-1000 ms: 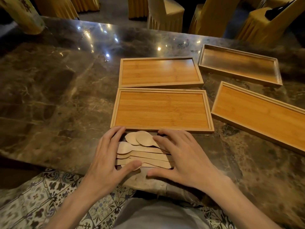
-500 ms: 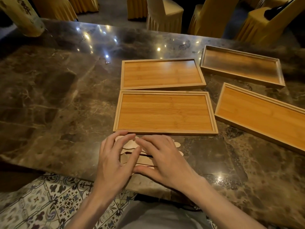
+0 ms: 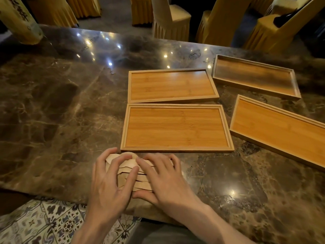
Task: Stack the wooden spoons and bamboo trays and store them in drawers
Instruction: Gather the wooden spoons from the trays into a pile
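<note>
— How were the hands set?

— Both were down on the wooden spoons (image 3: 127, 167), at the near edge of the desk (image 3: 52, 120). The left grip (image 3: 109, 182) had its fingers arched and curled over the bowl ends, with the thumb stretched across the top of the pile. The right grip (image 3: 165, 178) lay flatter. Its fingers were nearly straight and spread over the handles, pressing down, and its thumb ran along the pile's near side. It clasped nothing. The two thumbs almost met.

— How many spoons?

— I could not count them. Several overlapping edges showed between the hands, but the hands covered most of the pile.

— And the trays?

— Four, all bamboo, each flat on the desk and none on top of another. The near centre tray (image 3: 176, 128) sat just beyond the spoons, its near rim close to the fingertips. The far centre tray (image 3: 172, 85) lay right behind it, the rims almost touching. The other two were off to the right and turned at an angle. The near right tray (image 3: 281, 132) ran out past the picture's edge, and the far right tray (image 3: 255, 77) was darker, in shadow.

— What was in them?

— Each showed only its own bamboo floor. The spoons lay on the desk itself, outside every tray.

— Anything else around?

— There were chairs (image 3: 170, 20) in yellow covers beyond the far side of the desk. A patterned tiled floor (image 3: 44, 222) showed below its near edge.
</note>
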`<act>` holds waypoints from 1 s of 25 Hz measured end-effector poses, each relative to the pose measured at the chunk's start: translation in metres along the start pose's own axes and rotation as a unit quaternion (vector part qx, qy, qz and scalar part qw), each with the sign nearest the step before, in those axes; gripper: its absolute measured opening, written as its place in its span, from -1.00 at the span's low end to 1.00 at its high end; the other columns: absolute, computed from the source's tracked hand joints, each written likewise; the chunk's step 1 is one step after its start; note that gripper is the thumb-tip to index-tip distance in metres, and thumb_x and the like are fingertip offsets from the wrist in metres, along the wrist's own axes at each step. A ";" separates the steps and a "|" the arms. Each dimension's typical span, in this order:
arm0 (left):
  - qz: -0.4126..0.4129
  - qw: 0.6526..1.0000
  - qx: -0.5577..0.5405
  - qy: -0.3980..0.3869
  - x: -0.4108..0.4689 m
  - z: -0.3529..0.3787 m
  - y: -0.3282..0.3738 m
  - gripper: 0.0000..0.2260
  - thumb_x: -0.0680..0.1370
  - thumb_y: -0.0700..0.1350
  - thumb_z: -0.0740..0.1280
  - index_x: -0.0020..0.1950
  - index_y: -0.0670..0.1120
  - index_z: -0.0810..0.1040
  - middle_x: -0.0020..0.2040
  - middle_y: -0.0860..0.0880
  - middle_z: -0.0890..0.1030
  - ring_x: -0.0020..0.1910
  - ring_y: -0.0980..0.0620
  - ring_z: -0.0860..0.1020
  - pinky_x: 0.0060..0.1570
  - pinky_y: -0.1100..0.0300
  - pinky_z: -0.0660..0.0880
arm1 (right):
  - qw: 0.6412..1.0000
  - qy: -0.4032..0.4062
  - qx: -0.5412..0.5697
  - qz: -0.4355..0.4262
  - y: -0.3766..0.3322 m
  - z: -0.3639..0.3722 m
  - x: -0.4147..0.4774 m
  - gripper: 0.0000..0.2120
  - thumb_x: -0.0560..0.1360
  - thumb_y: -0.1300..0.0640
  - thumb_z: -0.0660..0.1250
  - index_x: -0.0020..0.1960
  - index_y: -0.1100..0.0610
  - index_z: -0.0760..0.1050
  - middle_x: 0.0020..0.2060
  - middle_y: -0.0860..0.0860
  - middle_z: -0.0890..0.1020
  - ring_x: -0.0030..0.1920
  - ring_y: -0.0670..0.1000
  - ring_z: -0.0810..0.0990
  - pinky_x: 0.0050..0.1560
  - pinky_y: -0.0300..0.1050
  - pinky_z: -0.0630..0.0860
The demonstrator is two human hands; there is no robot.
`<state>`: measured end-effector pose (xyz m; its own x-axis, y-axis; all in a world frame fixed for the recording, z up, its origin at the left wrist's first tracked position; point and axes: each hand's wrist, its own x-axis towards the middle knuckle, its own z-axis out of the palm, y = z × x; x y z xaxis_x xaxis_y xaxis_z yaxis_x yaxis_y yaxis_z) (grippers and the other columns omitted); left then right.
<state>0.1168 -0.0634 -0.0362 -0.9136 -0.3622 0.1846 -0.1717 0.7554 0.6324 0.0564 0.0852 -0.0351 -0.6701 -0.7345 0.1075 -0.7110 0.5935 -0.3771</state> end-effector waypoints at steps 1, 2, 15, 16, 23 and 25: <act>-0.007 1.000 0.013 0.011 0.003 -0.007 -0.008 -0.65 0.45 0.22 0.17 0.10 0.08 0.53 0.25 0.01 0.33 0.18 0.15 0.25 0.11 0.09 0.26 | 1.000 -0.008 0.004 -0.006 -0.009 0.005 0.009 -0.34 0.46 -0.25 0.21 0.42 0.09 0.21 0.29 0.10 0.42 0.31 0.13 0.35 0.30 0.18 0.22; -0.017 0.999 0.024 0.023 0.006 -0.016 -0.017 -0.64 0.46 0.21 0.15 0.09 0.04 0.54 0.25 -0.03 0.35 0.19 0.10 0.28 0.11 0.09 0.26 | 1.000 -0.015 0.010 -0.015 -0.020 0.011 0.018 -0.35 0.47 -0.22 0.22 0.43 0.10 0.19 0.30 0.12 0.40 0.32 0.14 0.33 0.30 0.17 0.22; -0.034 0.992 0.110 0.058 0.098 -0.087 -0.122 -0.65 0.53 0.04 0.14 0.13 -0.14 0.55 0.23 -0.17 0.43 0.21 -0.10 0.39 0.18 0.09 0.29 | 0.997 0.037 -0.061 -0.027 -0.110 0.064 0.147 -0.36 0.49 -0.15 0.21 0.40 0.23 0.19 0.27 0.10 0.41 0.21 0.08 0.38 0.16 -0.06 0.29; -0.023 0.992 0.109 0.054 0.104 -0.086 -0.122 -0.65 0.53 0.04 0.14 0.13 -0.14 0.56 0.23 -0.16 0.44 0.21 -0.10 0.40 0.18 0.07 0.31 | 0.998 0.037 -0.055 -0.014 -0.111 0.065 0.150 -0.37 0.49 -0.14 0.21 0.41 0.22 0.19 0.28 0.11 0.41 0.23 0.09 0.37 0.17 -0.05 0.28; -0.013 0.996 0.066 0.060 0.111 -0.084 -0.118 -0.65 0.57 0.04 0.14 0.26 -0.08 0.49 0.35 -0.10 0.39 0.30 -0.03 0.36 0.25 0.02 0.32 | 0.998 0.034 -0.061 0.004 -0.108 0.044 0.148 -0.26 0.47 -0.23 0.21 0.45 0.21 0.12 0.38 0.12 0.31 0.35 0.10 0.26 0.30 0.01 0.17; -0.022 0.994 0.053 0.093 0.114 -0.087 -0.102 -0.66 0.58 0.05 0.15 0.27 -0.09 0.48 0.36 -0.08 0.37 0.31 0.01 0.33 0.25 0.09 0.30 | 0.998 0.052 -0.039 -0.008 -0.101 0.024 0.142 -0.27 0.45 -0.23 0.23 0.43 0.21 0.19 0.37 0.12 0.34 0.35 0.10 0.28 0.31 0.03 0.18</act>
<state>0.0621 -0.2292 -0.0144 -0.8224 -0.4836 0.2995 -0.2576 0.7861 0.5618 0.0384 -0.0866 -0.0042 -0.6743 -0.7080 0.2099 -0.7334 0.6090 -0.3020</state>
